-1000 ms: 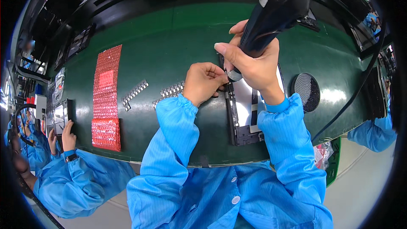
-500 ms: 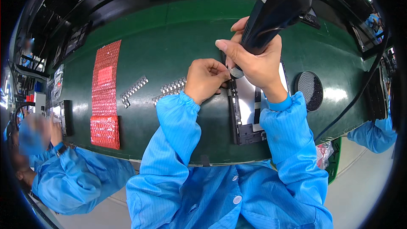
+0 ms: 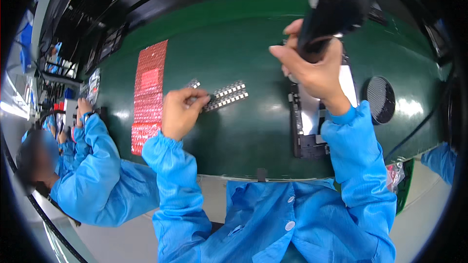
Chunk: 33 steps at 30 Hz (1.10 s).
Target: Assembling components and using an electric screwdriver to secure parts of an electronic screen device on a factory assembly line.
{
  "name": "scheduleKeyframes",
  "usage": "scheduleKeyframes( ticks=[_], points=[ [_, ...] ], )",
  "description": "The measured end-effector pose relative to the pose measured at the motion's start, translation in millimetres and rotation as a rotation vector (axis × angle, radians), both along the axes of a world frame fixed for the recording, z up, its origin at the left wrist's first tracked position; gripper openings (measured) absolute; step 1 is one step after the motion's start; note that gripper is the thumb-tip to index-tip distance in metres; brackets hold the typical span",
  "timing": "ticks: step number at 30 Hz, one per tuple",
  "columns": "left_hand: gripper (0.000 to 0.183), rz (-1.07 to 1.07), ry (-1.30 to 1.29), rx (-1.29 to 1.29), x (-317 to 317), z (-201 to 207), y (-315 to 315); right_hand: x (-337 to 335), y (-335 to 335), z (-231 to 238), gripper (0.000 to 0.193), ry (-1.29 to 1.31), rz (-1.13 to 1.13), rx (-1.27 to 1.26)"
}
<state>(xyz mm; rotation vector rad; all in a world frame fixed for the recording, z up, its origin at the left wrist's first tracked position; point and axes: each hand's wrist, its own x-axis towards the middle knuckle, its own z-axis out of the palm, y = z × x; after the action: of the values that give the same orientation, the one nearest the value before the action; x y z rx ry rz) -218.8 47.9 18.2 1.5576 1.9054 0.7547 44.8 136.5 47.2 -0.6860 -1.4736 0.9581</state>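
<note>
My right hand [image 3: 314, 73] is wrapped round a black electric screwdriver [image 3: 331, 14], somewhat blurred, held above the far part of a black device frame with a silver panel [image 3: 308, 117]. The working end of the screwdriver is mostly hidden behind my fingers. To the left, my left hand [image 3: 183, 112] has thumb and fingers pinched together at the near-left end of strips of small black-and-white parts [image 3: 229, 96]. Whatever the fingertips hold is too small to name. Another strip [image 3: 193, 83] shows partly behind that hand.
A red bubble-wrap pouch [image 3: 148, 87] lies on the green table left of my left hand. On the right stands a round dish [image 3: 380, 100] of small dark pieces, with a black cable [image 3: 414, 129] near it. A co-worker in a blue smock [image 3: 92, 180] sits at left.
My left hand has left the device frame and moved left to the strips. My right hand, still gripping the screwdriver, stays over the frame. The whole view has shifted.
</note>
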Motion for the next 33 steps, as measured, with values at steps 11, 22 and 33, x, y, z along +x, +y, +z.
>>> scheduleKeyframes(
  ticks=[11,22,33],
  points=[
    [0.035,-0.003,0.187,0.064,15,-16,6,111,-11,43,0.037,0.121,-0.126,0.079],
    [0.021,-0.007,-0.265,-0.160,22,-16,19,219,-18,1,0.029,0.240,-0.356,0.015],
    [0.008,-0.127,0.096,0.367,84,-21,-5,215,-9,-8,0.030,0.178,-0.317,-0.091]
  ],
)
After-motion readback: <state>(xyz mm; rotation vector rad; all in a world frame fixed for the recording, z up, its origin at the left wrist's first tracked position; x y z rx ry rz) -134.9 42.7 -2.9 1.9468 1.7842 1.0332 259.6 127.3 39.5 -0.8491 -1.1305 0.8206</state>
